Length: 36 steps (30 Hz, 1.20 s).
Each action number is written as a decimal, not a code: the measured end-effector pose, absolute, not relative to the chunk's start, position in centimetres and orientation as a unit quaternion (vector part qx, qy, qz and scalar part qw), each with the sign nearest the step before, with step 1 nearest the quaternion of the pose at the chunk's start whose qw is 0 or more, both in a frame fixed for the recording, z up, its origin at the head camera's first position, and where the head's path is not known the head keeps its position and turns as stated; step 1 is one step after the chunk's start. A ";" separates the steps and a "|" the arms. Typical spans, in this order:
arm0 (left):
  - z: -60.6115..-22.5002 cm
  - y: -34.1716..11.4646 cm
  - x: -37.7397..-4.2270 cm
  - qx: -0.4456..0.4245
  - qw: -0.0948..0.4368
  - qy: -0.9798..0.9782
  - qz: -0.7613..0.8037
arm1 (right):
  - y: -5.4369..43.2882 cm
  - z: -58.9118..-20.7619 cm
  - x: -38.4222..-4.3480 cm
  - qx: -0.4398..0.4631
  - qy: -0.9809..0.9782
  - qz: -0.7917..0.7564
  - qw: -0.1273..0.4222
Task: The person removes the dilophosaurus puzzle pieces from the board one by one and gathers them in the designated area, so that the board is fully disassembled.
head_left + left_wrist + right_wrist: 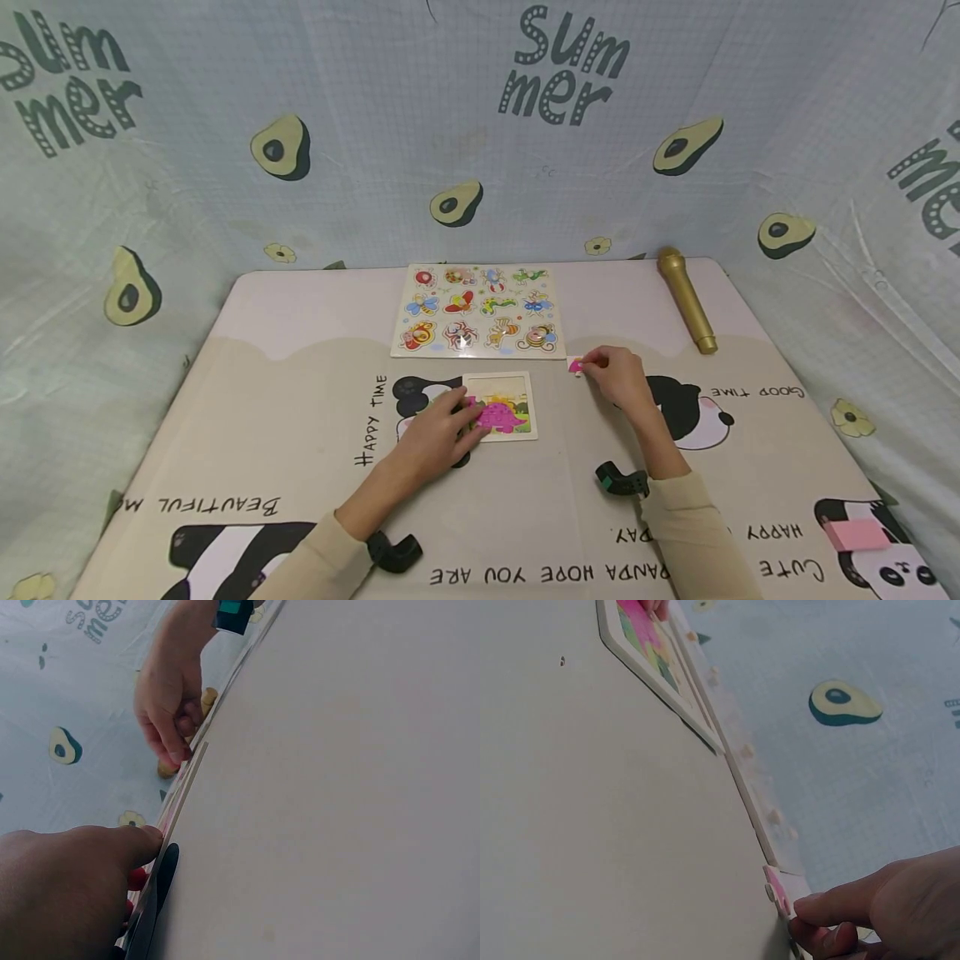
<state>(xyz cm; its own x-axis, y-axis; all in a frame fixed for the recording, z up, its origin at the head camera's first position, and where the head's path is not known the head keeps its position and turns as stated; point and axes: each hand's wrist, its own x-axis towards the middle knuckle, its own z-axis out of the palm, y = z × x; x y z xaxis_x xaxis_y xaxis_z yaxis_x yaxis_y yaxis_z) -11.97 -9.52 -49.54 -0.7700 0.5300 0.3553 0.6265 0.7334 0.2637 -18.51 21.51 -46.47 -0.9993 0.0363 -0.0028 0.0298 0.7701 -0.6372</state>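
A small framed jigsaw puzzle [534, 408] with a pink dinosaur picture lies on the table in the head view. Its upper part shows bare backing. My left hand [442, 429] rests on the puzzle's left side, with the fingers spread over the picture. To the right, my right hand [621, 382] pinches a small white-and-pink puzzle piece [574, 365] between thumb and fingertips. In the right wrist view this puzzle piece [777, 888] appears at the fingertips, low over the tabletop. The left wrist view shows the puzzle nearly edge-on.
Behind the puzzle lies a board with insect pictures [480, 315], close to the held piece. A gold cylinder [686, 300] lies at the back right. A pink block [857, 536] is at the front right. Printed cloth walls [375, 125] border the table [285, 417].
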 end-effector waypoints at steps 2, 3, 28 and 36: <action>-49.5 -9.5 -11.9 -0.314 0.130 -0.922 -0.188 | 21.6 -46.4 -18.5 -0.017 -0.940 0.340 0.011; -49.5 -9.5 -11.9 -0.314 0.130 -0.921 -0.188 | 21.7 -46.4 -18.5 -0.018 -0.940 0.340 0.016; -49.4 -9.5 -11.9 -0.308 0.126 -0.924 -0.191 | 20.5 -44.6 -17.8 0.012 -0.923 0.378 0.067; -49.1 -9.4 -11.8 -0.313 0.130 -0.920 -0.197 | 19.6 -44.3 -17.8 0.030 -0.918 0.392 0.042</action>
<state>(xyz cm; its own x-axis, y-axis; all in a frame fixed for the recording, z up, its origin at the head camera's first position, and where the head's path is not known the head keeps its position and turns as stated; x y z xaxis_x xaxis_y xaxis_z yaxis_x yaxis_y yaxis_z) -11.83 -9.41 -49.12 -0.7700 0.5246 0.3633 0.6274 0.7263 0.2809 -17.80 19.57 -44.29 -0.9947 -0.0211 0.1009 -0.0875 0.6903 -0.7182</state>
